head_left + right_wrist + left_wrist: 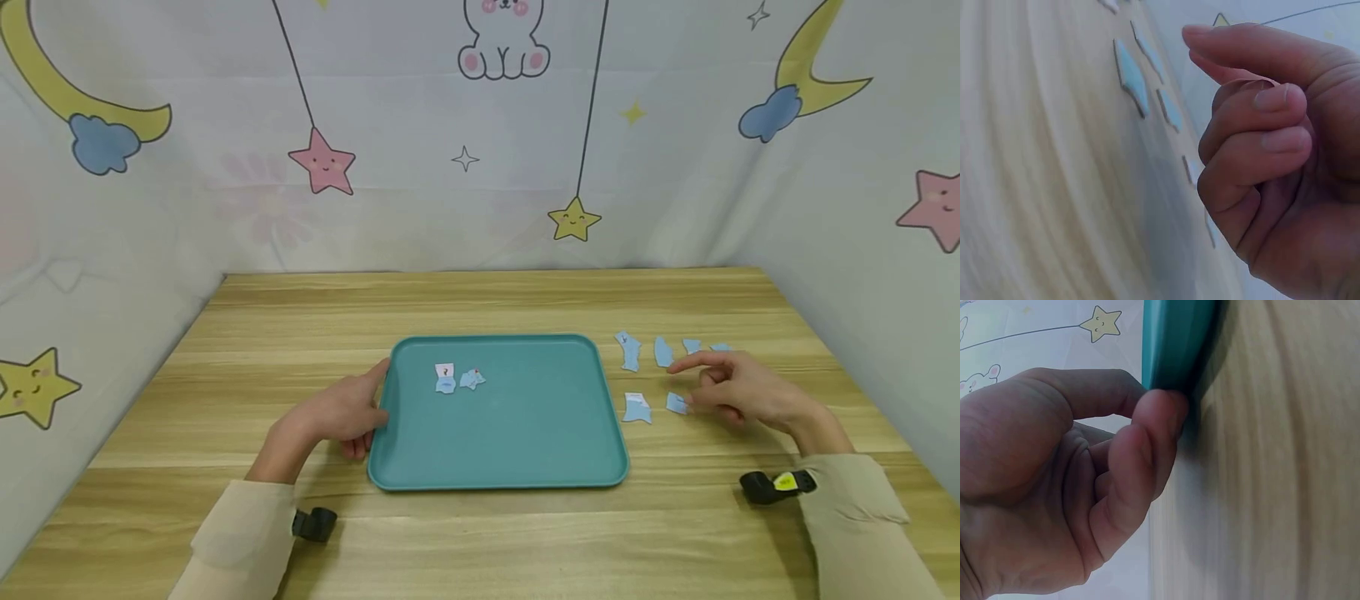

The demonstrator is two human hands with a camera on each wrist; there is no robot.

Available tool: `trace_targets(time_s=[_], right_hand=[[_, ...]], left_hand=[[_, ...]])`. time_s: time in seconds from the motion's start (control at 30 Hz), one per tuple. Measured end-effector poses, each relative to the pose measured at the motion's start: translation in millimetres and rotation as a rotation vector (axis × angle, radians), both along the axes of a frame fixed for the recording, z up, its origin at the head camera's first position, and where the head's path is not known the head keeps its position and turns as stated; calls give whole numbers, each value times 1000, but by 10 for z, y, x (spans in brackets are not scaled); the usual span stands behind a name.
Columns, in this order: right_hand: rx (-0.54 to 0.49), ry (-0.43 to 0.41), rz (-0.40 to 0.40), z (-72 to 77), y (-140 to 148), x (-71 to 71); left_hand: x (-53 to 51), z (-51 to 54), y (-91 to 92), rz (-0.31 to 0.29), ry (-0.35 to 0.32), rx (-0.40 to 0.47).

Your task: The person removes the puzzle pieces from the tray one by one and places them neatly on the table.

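Note:
In the head view a teal tray (pixel 495 450) lies on the wooden table, with my left hand (pixel 341 412) at its left edge. My left thumb and fingers grip the tray's rim, and the left wrist view has curled fingers (pixel 1132 447) under it. Small pale-blue irregular pieces lie in the tray, one with a white-pink part (pixel 445 379) and a small bunch of scraps (pixel 472 379) beside it. My right hand (pixel 750 392) hovers right of the tray, index finger extended, other fingers curled, nothing seen held. Its thumb is near a small blue piece (pixel 677 404).
Other flat blue pieces lie right of the tray: a tall one (pixel 630 352), a leaf-shaped one (pixel 663 352), two small ones at the back, and a white-topped one (pixel 637 408). A patterned cloth (pixel 420 217) stands behind the wooden table (pixel 255 317) and along its sides.

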State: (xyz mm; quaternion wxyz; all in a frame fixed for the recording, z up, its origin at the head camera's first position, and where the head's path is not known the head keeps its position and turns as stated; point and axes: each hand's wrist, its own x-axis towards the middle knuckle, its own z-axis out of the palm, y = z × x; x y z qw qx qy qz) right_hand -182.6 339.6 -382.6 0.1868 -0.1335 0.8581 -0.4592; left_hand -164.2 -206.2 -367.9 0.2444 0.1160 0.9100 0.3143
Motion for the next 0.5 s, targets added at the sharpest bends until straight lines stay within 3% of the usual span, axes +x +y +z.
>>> trace_targets(time_s=[0.27, 0.5], right_hand=[[-65, 130, -46, 129, -203, 6], [-99, 189, -67, 191, -345, 20]], left_hand=[[-2, 5, 1, 1, 3, 2], [4, 1, 3, 0, 5, 8]])
